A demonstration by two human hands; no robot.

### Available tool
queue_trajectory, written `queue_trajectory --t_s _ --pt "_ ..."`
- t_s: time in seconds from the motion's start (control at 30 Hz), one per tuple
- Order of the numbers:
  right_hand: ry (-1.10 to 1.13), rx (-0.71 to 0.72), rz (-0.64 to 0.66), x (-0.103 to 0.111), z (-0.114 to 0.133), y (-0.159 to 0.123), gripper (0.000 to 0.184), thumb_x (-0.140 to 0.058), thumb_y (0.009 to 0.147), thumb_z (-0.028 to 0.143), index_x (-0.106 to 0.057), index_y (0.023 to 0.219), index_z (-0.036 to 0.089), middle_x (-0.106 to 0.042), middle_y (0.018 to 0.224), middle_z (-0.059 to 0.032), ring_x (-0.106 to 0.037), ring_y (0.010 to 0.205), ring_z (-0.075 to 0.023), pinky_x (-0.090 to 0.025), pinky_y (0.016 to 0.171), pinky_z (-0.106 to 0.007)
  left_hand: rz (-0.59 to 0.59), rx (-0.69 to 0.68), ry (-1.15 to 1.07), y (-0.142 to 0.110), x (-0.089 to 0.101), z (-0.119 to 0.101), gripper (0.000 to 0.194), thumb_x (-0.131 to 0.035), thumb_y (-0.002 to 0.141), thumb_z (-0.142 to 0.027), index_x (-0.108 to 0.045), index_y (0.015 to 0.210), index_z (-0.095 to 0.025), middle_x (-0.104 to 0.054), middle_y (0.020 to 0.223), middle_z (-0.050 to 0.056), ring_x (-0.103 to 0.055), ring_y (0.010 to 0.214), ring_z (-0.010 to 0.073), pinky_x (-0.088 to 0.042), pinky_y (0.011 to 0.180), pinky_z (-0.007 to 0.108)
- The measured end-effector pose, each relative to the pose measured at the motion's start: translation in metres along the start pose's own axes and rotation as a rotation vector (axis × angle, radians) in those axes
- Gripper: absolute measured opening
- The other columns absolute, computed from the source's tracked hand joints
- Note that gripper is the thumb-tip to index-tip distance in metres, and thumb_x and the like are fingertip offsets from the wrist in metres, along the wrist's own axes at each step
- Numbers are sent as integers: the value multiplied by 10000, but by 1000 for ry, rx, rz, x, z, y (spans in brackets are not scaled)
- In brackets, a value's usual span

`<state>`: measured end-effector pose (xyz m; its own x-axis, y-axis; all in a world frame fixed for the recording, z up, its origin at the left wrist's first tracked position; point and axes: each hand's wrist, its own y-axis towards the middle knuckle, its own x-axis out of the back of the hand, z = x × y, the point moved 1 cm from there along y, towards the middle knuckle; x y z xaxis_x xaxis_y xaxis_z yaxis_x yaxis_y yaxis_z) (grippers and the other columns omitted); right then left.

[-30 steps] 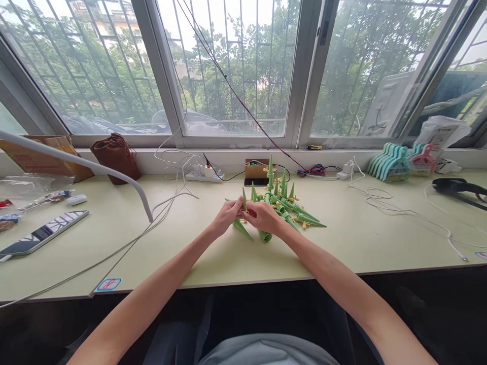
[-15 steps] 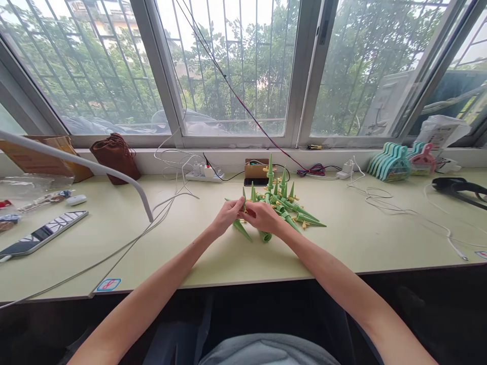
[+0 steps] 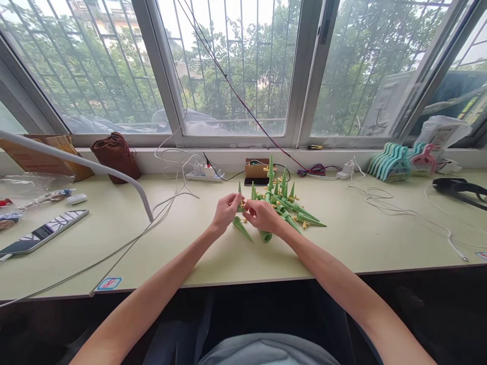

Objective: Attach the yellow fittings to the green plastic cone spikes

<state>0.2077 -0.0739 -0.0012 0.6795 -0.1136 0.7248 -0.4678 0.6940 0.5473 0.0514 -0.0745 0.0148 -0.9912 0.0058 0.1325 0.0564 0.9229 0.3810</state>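
Observation:
My left hand [image 3: 227, 209] is closed on a green plant watering spike [image 3: 239, 189], its point upward. Close beside it, my right hand [image 3: 261, 214] has its fingers bent together near the spike's yellow valve [image 3: 242, 205]; whether they grip anything is hidden. A loose spike [image 3: 242, 230] lies under the hands, pointing toward me. Behind and right of my right hand is a pile of green spikes [image 3: 292, 205] with yellow valves, some standing point up. An open green spike end [image 3: 266, 236] faces me below my right wrist.
At the back stand a small cardboard box [image 3: 256, 169], a power strip [image 3: 205, 175] and a brown pouch [image 3: 116, 158]. White cables [image 3: 167, 205] cross the left side. A phone [image 3: 44, 233] lies far left; turquoise hangers [image 3: 388, 162] and black straps [image 3: 458, 190] are right.
My left hand has moved slightly left with the spike, opening a small gap from my right hand. The right hand and the pile look nearly unchanged.

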Motion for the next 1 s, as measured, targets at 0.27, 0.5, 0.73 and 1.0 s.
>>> queue_trajectory --t_s 0.27,0.5,0.73,1.0 --pt "-131 -8 148 -5 -5 2 44 -668 838 184 -685 840 144 -602 804 -42 -514 694 -128 -386 700 -262 -75 -30 66 1 1 3 462 -669 758 -617 -683 770 -155 -647 733 37 -595 647 150 -470 587 262" --pt "-155 25 172 -9 -7 3 34 -705 842 177 -724 852 151 -617 829 -48 -553 748 -139 -396 786 -306 -88 -29 51 1 1 4 448 -692 745 -602 -676 743 -154 -637 704 32 -583 621 140 -442 546 255" --pt "-168 11 195 -11 -8 3 43 -692 856 166 -731 855 147 -623 841 -56 -567 793 -154 -380 795 -309 -86 -47 97 2 1 6 429 -667 778 -582 -673 728 -156 -604 663 23 -536 584 125 -396 505 246" --pt "-204 -9 241 -13 -7 4 83 -669 876 202 -722 838 151 -612 850 -58 -560 820 -165 -358 782 -298 -84 -61 134 1 2 7 409 -644 801 -564 -659 704 -167 -589 652 13 -520 571 121 -397 514 251"
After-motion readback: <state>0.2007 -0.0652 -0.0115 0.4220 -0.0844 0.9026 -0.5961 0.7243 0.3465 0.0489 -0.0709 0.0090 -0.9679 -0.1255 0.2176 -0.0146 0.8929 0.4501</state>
